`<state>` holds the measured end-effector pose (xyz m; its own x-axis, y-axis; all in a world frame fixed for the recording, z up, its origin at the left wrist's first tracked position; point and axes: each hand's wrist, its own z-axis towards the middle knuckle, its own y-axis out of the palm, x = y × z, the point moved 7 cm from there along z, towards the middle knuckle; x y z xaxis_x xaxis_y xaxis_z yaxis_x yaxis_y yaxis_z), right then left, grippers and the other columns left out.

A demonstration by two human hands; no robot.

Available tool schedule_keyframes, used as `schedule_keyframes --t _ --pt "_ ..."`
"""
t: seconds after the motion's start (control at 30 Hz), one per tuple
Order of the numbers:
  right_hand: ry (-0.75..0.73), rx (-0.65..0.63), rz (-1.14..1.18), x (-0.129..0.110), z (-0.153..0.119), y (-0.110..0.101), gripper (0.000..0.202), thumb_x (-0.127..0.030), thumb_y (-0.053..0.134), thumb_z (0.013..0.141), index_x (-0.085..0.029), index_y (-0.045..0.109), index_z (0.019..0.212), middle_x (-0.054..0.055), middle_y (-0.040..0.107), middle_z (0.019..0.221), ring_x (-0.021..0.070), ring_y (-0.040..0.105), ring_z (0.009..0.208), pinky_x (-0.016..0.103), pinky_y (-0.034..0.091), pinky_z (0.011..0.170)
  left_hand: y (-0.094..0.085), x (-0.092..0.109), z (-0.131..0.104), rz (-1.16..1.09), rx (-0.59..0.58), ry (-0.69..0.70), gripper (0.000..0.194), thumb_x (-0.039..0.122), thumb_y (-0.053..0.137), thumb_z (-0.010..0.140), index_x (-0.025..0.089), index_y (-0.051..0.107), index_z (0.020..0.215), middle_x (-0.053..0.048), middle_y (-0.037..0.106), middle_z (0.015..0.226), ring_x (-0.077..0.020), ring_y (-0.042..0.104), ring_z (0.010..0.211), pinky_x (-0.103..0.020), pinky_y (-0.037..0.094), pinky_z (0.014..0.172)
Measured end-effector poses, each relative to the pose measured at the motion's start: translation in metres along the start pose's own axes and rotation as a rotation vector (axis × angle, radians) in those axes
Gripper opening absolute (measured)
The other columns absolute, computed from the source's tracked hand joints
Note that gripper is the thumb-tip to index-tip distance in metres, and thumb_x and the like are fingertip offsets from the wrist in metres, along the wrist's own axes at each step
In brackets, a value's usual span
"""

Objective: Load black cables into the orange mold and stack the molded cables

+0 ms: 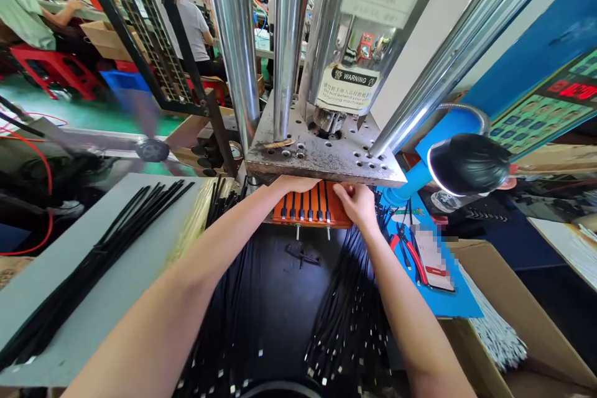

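Observation:
Under the steel plate [326, 158] of a press sits an orange mould block [277, 211], with several black cables lying side by side in it, plugs toward me. My left hand [301, 184] reaches under the plate at the block's back left, its fingers hidden by the plate. At the block's right end is my right hand [361, 202], thumb over the orange surface and fingers curled; what it pinches is hidden. Two metal pins [298, 232] stick out from the block's front. A bundle of black cables [347, 298] hangs beside my right forearm.
Black cables [100, 249] lie on a grey board at left. On the blue surface at right are red-handled pliers [415, 255] and a phone-like slab [433, 255]. A black lamp [469, 165] and a carton of white cables [499, 323] stand at right. Fan [153, 149] behind left; people sit beyond.

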<state>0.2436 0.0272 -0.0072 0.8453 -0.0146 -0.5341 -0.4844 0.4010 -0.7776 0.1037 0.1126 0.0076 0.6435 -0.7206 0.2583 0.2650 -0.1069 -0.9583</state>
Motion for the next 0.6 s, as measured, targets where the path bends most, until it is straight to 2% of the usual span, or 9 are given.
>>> schedule_keyframes --t 0.03,0.1,0.17,0.23,0.27,0.33,0.4,0.5,0.6 --pt "-0.009 0.022 -0.01 0.01 -0.011 -0.01 0.037 -0.048 0.05 0.091 -0.018 0.06 0.071 0.003 0.064 0.067 0.0165 0.057 0.062 0.026 0.04 0.06 -0.001 -0.006 -0.014 0.008 0.006 -0.024 0.038 0.042 0.036 0.101 0.021 0.059 0.124 -0.007 0.062 0.123 -0.0235 0.057 0.115 -0.043 0.045 0.103" --pt "0.042 0.01 -0.183 0.036 -0.035 -0.025 0.038 -0.048 0.047 0.094 -0.018 0.062 0.075 0.007 0.066 0.075 0.0195 0.061 0.069 0.028 0.042 0.063 -0.003 -0.025 -0.051 0.059 0.041 -0.122 0.045 0.042 0.026 0.102 0.022 0.06 0.123 -0.007 0.065 0.117 -0.0245 0.058 0.113 -0.041 0.045 0.102" --pt "0.186 -0.11 -0.468 0.066 -0.059 -0.031 0.043 -0.051 0.045 0.095 -0.017 0.064 0.075 0.014 0.068 0.079 0.0251 0.064 0.073 0.033 0.043 0.065 -0.005 -0.049 -0.093 0.19 0.108 -0.279 0.048 0.044 0.026 0.1 0.018 0.062 0.119 -0.011 0.065 0.114 -0.0283 0.059 0.111 -0.042 0.047 0.098" --pt "0.318 -0.265 -0.657 0.086 -0.08 -0.028 0.049 -0.056 0.044 0.094 -0.017 0.067 0.074 0.019 0.069 0.081 0.0303 0.066 0.075 0.036 0.043 0.064 0.0 -0.068 -0.128 0.338 0.075 -0.411 0.049 0.048 0.032 0.097 0.013 0.064 0.109 -0.017 0.063 0.112 -0.0332 0.06 0.109 -0.043 0.051 0.089" --pt "0.349 -0.326 -0.681 0.09 -0.086 -0.023 0.05 -0.057 0.045 0.093 -0.017 0.067 0.076 0.019 0.069 0.082 0.0319 0.067 0.077 0.036 0.042 0.063 0.006 -0.076 -0.141 0.391 0.021 -0.453 0.048 0.047 0.034 0.095 0.011 0.064 0.105 -0.019 0.063 0.11 -0.0347 0.06 0.108 -0.042 0.053 0.084" --pt "0.353 -0.392 -0.637 0.09 -0.092 -0.012 0.044 -0.054 0.047 0.093 -0.018 0.068 0.079 0.018 0.071 0.085 0.032 0.068 0.081 0.035 0.041 0.063 0.02 -0.089 -0.154 0.424 -0.11 -0.493 0.044 0.042 0.035 0.095 0.009 0.063 0.1 -0.02 0.062 0.107 -0.0348 0.061 0.105 -0.04 0.053 0.078" --pt "0.347 -0.391 -0.554 0.087 -0.092 -0.005 0.036 -0.047 0.05 0.093 -0.019 0.067 0.079 0.014 0.072 0.083 0.0293 0.068 0.081 0.032 0.038 0.061 0.028 -0.101 -0.156 0.374 -0.177 -0.516 0.04 0.035 0.031 0.095 0.01 0.063 0.098 -0.019 0.064 0.105 -0.0322 0.063 0.101 -0.039 0.052 0.079" --pt "0.35 -0.301 -0.432 0.089 -0.089 -0.009 0.033 -0.042 0.051 0.091 -0.02 0.063 0.07 0.01 0.069 0.073 0.0248 0.066 0.073 0.03 0.035 0.059 0.021 -0.117 -0.152 0.217 -0.126 -0.565 0.038 0.038 0.031 0.096 0.015 0.06 0.092 -0.014 0.067 0.1 -0.0284 0.065 0.096 -0.036 0.05 0.081" --pt "0.338 -0.096 -0.317 0.091 -0.089 -0.03 0.033 -0.045 0.051 0.088 -0.021 0.058 0.066 0.006 0.066 0.066 0.0223 0.062 0.064 0.03 0.035 0.059 0.003 -0.12 -0.154 0.132 -0.049 -0.589 0.034 0.044 0.037 0.095 0.018 0.058 0.088 -0.01 0.07 0.091 -0.0267 0.066 0.091 -0.033 0.048 0.077"
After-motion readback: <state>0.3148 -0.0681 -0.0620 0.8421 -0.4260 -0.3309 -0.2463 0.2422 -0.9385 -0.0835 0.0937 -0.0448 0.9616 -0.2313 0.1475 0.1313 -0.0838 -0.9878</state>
